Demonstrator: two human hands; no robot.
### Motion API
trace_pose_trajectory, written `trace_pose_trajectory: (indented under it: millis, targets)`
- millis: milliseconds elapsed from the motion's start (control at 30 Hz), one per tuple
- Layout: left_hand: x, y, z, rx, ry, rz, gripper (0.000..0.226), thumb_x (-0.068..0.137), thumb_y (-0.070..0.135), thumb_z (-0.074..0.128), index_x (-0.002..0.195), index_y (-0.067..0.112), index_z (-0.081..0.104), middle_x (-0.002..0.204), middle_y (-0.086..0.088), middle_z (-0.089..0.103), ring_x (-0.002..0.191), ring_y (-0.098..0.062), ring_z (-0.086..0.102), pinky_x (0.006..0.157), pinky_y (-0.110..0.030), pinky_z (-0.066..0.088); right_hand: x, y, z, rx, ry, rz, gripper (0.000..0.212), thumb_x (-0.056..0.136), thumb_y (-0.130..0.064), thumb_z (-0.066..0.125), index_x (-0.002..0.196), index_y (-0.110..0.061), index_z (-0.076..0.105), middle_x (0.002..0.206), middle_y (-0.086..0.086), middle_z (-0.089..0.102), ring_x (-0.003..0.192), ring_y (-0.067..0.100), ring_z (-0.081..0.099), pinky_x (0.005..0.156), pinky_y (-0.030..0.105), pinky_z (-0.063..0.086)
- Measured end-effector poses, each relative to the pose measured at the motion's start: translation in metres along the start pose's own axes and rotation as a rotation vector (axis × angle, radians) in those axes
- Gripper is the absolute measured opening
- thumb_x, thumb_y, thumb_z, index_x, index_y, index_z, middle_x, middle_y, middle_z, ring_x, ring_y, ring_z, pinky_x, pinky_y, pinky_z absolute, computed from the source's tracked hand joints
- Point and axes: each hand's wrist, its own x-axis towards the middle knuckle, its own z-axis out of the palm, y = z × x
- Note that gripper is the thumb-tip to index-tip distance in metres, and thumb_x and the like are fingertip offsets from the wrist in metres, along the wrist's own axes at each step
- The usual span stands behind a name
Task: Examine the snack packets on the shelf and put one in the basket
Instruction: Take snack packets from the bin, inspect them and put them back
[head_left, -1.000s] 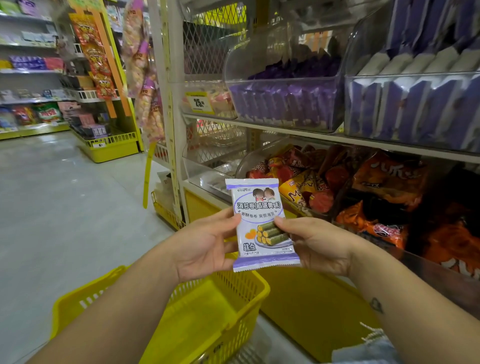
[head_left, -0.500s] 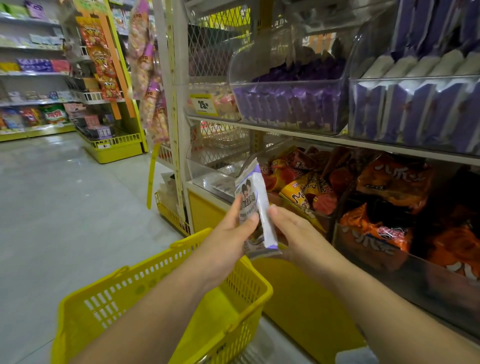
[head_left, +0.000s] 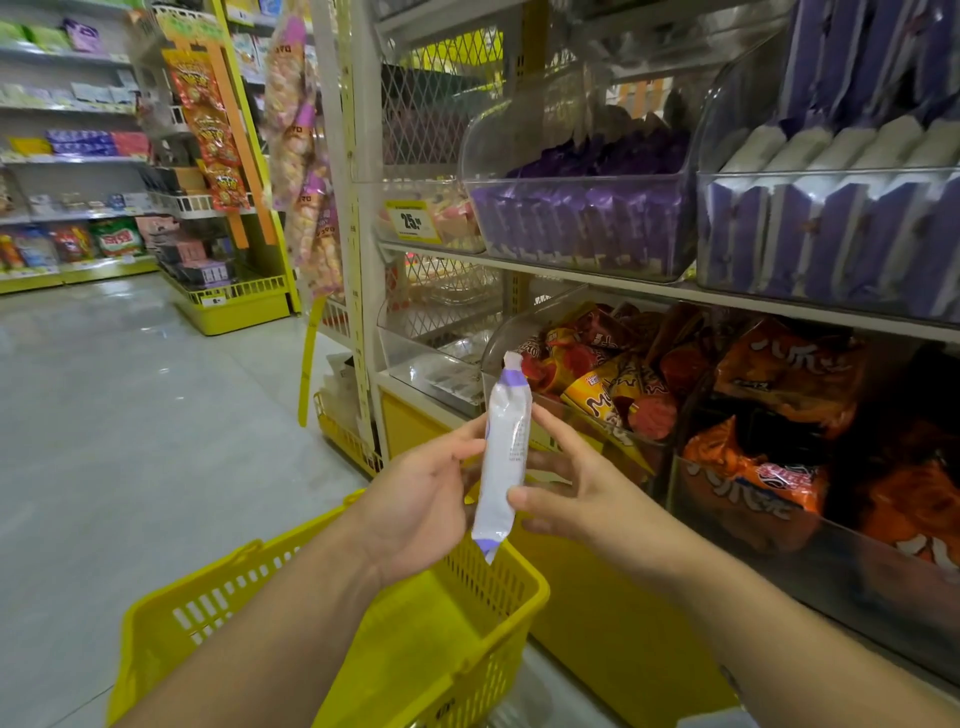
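Standing almost upright, the snack packet (head_left: 503, 452) sits at the middle of the view. Its long axis runs from just past 12 o'clock at the top down to just short of 6 o'clock at the bottom. It is turned nearly edge-on, so only a narrow pale face with a purple band at each crimped end shows. The small print on that face is too fine to read.

The right hand (head_left: 582, 499) pinches the packet from 3 o'clock, thumb pressed on the near face and forefinger laid up along the right edge. The left hand (head_left: 421, 499) holds it from 9 o'clock with the thumb against the left edge. Its fingertips pass behind the wrapper and are hidden.

The packet hangs in the air above the far corner of the yellow basket (head_left: 223, 597), which lies at 6 o'clock. The basket's near side is cut off by the bottom of the view and partly covered by the left forearm.

From 12 round to 4 o'clock runs the shelf (head_left: 623, 280). Above it stand clear bins of purple packets (head_left: 582, 223), and below it lie orange bags (head_left: 769, 374), cut off at the right edge. At 11 o'clock a yellow price tag (head_left: 413, 222) reads 25; its smaller figures are blurred.
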Motion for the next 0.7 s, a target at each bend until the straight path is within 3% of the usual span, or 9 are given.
trace_pose_trajectory:
  millis: [67,133,233,333,433,467,600,700]
  targets:
    - [0.0,-0.001,0.001,0.107,-0.004,0.023,0.047,0.086,0.016,0.054,0.132,0.022,0.057,0.133,-0.013,0.06,0.124,-0.03,0.055,0.104,-0.049,0.044,-0.001,0.002,0.003,-0.075,0.054,-0.067,0.09,0.081,-0.005,0.073,0.143,-0.045,0.02,0.126,-0.01,0.057,0.104,0.007,0.066,0.079,0.026,0.056]
    - [0.002,-0.007,0.004,0.266,0.056,0.094,0.043,0.084,0.021,0.063,0.126,0.026,0.059,0.127,-0.004,0.066,0.119,-0.025,0.06,0.101,-0.047,0.047,0.0,0.003,0.007,-0.174,0.128,-0.146,0.091,0.077,-0.005,0.077,0.137,-0.05,0.025,0.122,-0.021,0.058,0.106,0.003,0.062,0.083,0.027,0.056]
    - [0.006,-0.012,0.006,0.219,0.147,0.199,0.04,0.08,0.029,0.069,0.12,0.025,0.063,0.122,-0.003,0.068,0.114,-0.022,0.064,0.092,-0.041,0.053,0.001,0.001,0.008,-0.275,0.22,-0.227,0.084,0.072,-0.006,0.08,0.121,-0.056,0.034,0.109,-0.036,0.058,0.1,-0.008,0.059,0.077,0.015,0.052]
    - [0.008,-0.007,0.0,0.006,0.203,0.235,0.038,0.084,0.022,0.058,0.122,0.017,0.059,0.12,-0.008,0.069,0.111,-0.025,0.065,0.078,-0.039,0.058,0.002,-0.001,-0.003,-0.305,0.259,-0.136,0.069,0.073,-0.017,0.082,0.124,-0.044,0.043,0.11,-0.023,0.059,0.098,-0.008,0.06,0.08,0.014,0.051]
    - [0.009,-0.005,-0.004,-0.107,0.23,0.238,0.037,0.088,0.02,0.051,0.125,0.019,0.055,0.121,-0.007,0.068,0.109,-0.024,0.066,0.076,-0.044,0.058,0.001,-0.005,-0.008,-0.26,0.174,-0.047,0.034,0.078,-0.017,0.077,0.107,-0.025,0.061,0.104,-0.007,0.07,0.097,0.016,0.067,0.085,0.033,0.055]
    - [0.01,-0.005,-0.005,-0.12,0.247,0.236,0.037,0.09,0.02,0.049,0.127,0.022,0.055,0.121,-0.005,0.068,0.108,-0.023,0.067,0.074,-0.044,0.058,-0.001,-0.006,-0.006,-0.273,0.167,-0.071,0.031,0.08,-0.015,0.076,0.106,-0.024,0.062,0.102,-0.006,0.071,0.096,0.016,0.067,0.085,0.036,0.055]
    - [0.009,-0.009,-0.012,-0.043,0.293,0.19,0.038,0.099,0.02,0.044,0.132,0.037,0.051,0.119,0.003,0.069,0.103,-0.018,0.069,0.069,-0.048,0.057,-0.005,-0.011,0.005,-0.361,0.239,-0.245,0.037,0.077,-0.009,0.076,0.106,-0.024,0.061,0.099,-0.01,0.068,0.082,-0.004,0.061,0.065,0.01,0.048]
    - [0.008,-0.014,-0.014,-0.074,0.232,0.141,0.036,0.095,0.019,0.048,0.12,0.042,0.061,0.12,-0.002,0.068,0.101,-0.022,0.07,0.065,-0.046,0.056,-0.006,-0.012,0.008,-0.464,0.28,-0.298,0.046,0.073,-0.012,0.08,0.111,-0.03,0.06,0.107,-0.009,0.065,0.092,-0.002,0.058,0.075,0.015,0.047]
